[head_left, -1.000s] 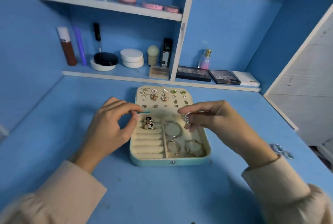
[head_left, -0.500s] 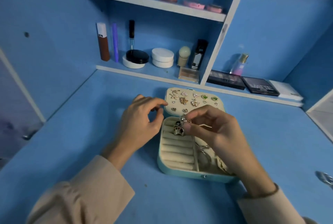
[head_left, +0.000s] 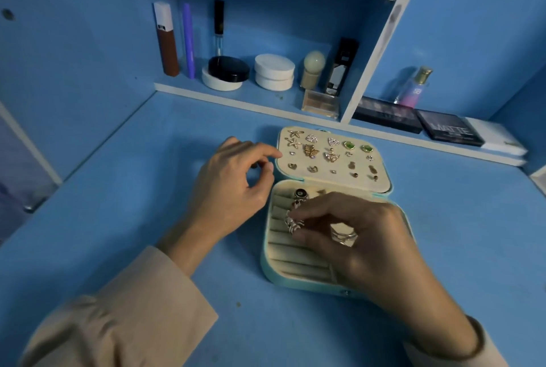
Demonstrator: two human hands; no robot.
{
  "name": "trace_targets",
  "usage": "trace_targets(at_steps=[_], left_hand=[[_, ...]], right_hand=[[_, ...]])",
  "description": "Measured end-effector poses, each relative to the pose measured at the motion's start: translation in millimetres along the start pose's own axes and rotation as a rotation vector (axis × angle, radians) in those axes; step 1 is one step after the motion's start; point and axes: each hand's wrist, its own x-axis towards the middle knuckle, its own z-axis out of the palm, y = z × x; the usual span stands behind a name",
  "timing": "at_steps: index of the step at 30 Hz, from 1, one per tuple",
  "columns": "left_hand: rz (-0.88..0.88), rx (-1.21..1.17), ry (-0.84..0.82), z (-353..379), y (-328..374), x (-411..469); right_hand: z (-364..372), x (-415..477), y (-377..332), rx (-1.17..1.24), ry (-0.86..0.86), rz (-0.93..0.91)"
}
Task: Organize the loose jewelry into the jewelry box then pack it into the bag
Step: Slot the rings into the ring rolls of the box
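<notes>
A small teal jewelry box [head_left: 266, 260] lies open on the blue desk, its lid [head_left: 381, 186] laid back with several earrings pinned to the cream lining. My right hand [head_left: 363, 236] hovers over the box's ring rolls and pinches a silver ring [head_left: 292, 223] just above them. A dark-stoned ring [head_left: 300, 194] sits in the top roll. Silver bangles [head_left: 342, 236] show under my right palm. My left hand [head_left: 233, 186] rests beside the box's left edge, fingers loosely curled, holding nothing I can see.
A shelf [head_left: 236, 100] runs along the back of the desk with cosmetic tubes, round jars [head_left: 274, 71], a perfume bottle [head_left: 413, 86] and flat palettes [head_left: 449, 130]. A white upright divider [head_left: 375, 50] splits the shelf. No bag is in view.
My right hand has moved left and down, bringing the silver ring from over the bangle compartment to the ring rolls. My head has turned left and closer. The left hand stays beside the box.
</notes>
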Motion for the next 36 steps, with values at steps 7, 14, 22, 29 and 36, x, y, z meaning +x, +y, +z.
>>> trace_targets(at_steps=[7,14,22,29,36], left_hand=[[-0.008,0.003,-0.001,-0.5,0.4,0.0],[-0.002,0.001,-0.006,0.4,0.9,0.1],[0.005,-0.007,-0.008,0.2,1.4,0.7],[-0.004,-0.013,-0.024,0.0,2.0,0.4],[-0.013,-0.016,-0.034,0.2,1.1,1.0]], right_hand=[[-0.1,-2.3,3.2,-0.095,0.077,-0.022],[3.6,-3.6,3.1,-0.119,0.129,-0.065],[3.1,-3.9,3.1,-0.150,0.152,-0.094],[3.1,-3.8,4.1,-0.112,0.148,-0.101],[1.5,-4.6,5.0,-0.098,0.128,-0.097]])
